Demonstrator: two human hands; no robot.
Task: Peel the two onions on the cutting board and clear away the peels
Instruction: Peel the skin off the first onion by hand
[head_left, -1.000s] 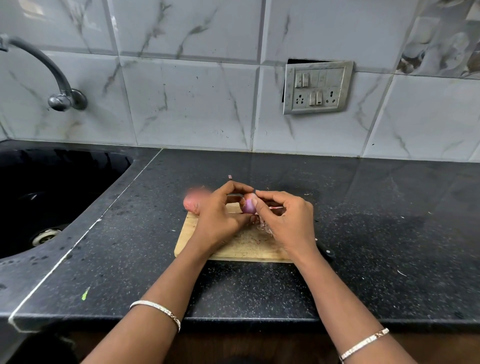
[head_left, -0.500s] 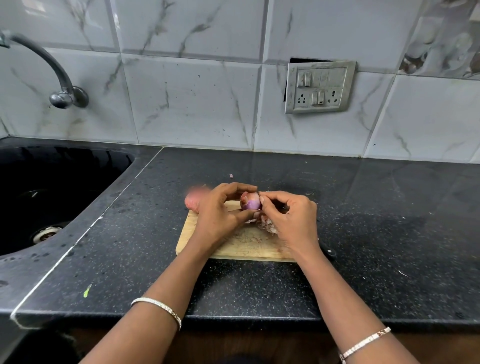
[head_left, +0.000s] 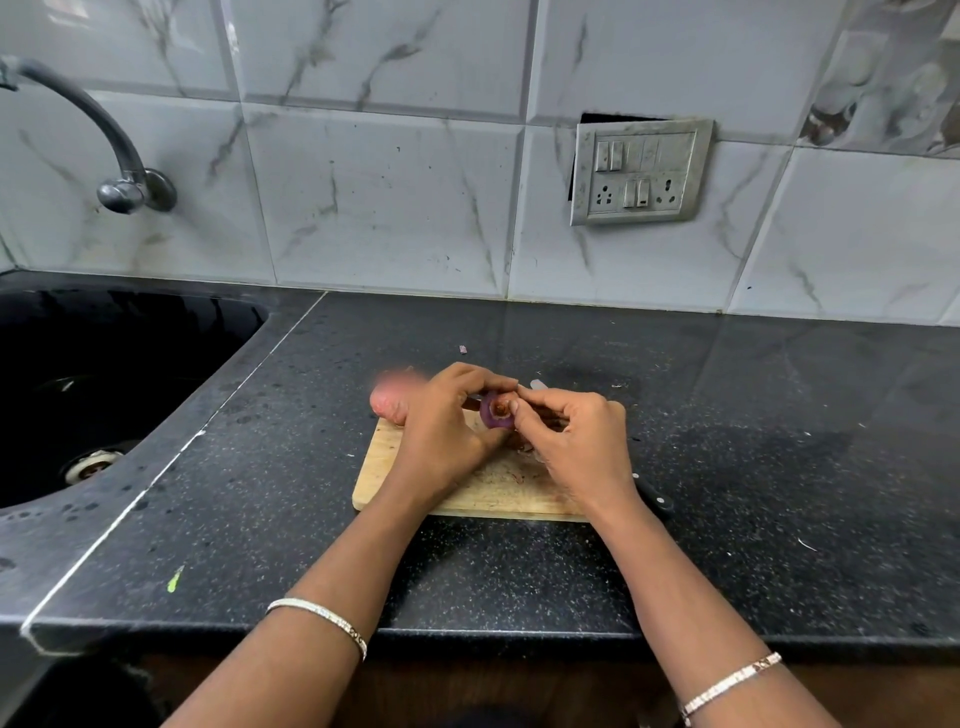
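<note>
Well, the left hand (head_left: 441, 441) and right hand (head_left: 576, 447) pinch a small purple onion (head_left: 496, 414), brownish at its end, above the board (head_left: 498, 493).

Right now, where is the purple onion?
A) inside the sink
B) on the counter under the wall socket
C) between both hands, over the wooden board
C: the left hand grips the purple onion and the right hand pinches at it, above the cutting board.

Left hand (head_left: 441, 441) and right hand (head_left: 576, 447) meet, fingers (head_left: 478, 376) curled.
</note>
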